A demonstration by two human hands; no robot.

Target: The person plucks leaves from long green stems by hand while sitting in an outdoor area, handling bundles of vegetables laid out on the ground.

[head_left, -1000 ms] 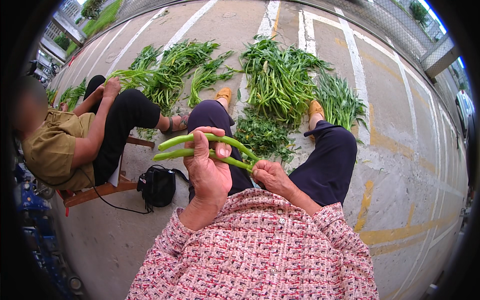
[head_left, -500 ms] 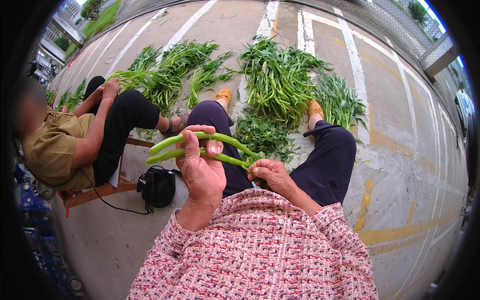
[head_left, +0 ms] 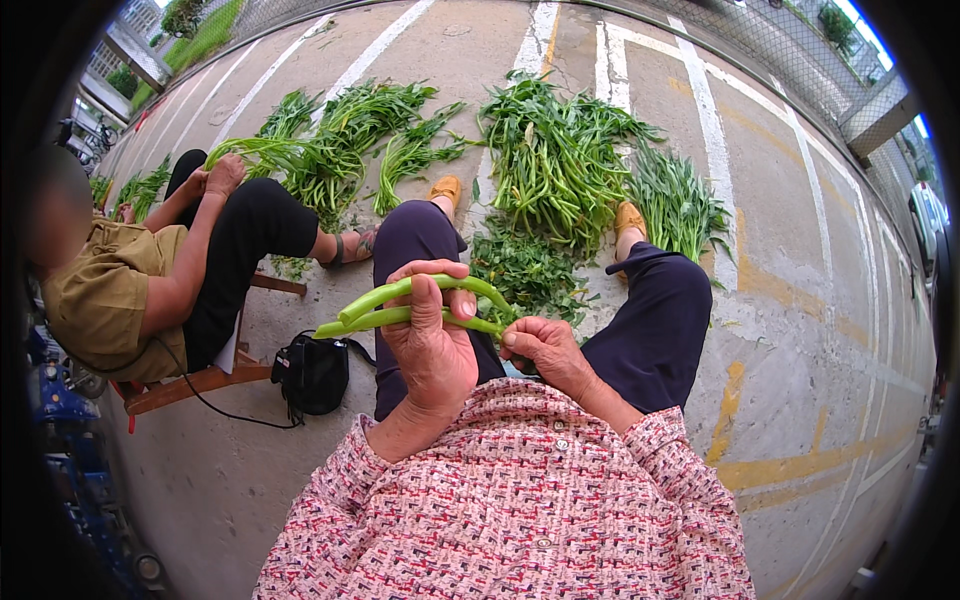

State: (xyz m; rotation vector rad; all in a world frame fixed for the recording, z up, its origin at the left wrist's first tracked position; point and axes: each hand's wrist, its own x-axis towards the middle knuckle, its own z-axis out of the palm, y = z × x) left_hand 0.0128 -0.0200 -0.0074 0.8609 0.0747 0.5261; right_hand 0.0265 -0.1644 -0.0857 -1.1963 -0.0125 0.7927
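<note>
Two thick green vegetable stems [head_left: 385, 292] lie across my left hand [head_left: 432, 340], whose thumb and fingers close round them in front of my lap. Their cut ends stick out to the left. My right hand [head_left: 548, 352] pinches the thin, joined end of the stems with thumb and forefinger. Between my feet is a low heap of loose torn leaves [head_left: 528, 275]. Beyond it lies a large pile of leafy green stalks [head_left: 555, 160], with a smaller leafy bundle [head_left: 680, 205] beside my right shoe.
To my left, a seated person [head_left: 130, 285] holds green stalks in both hands. More stalks [head_left: 345, 140] lie in front of that person. A black bag [head_left: 312, 375] rests on the concrete beside a wooden stool [head_left: 195, 388]. A wire fence [head_left: 800, 60] runs along the far side.
My left hand has shifted right, toward my right hand, along the stems, so less of them sticks out to the left. My right hand has hardly moved.
</note>
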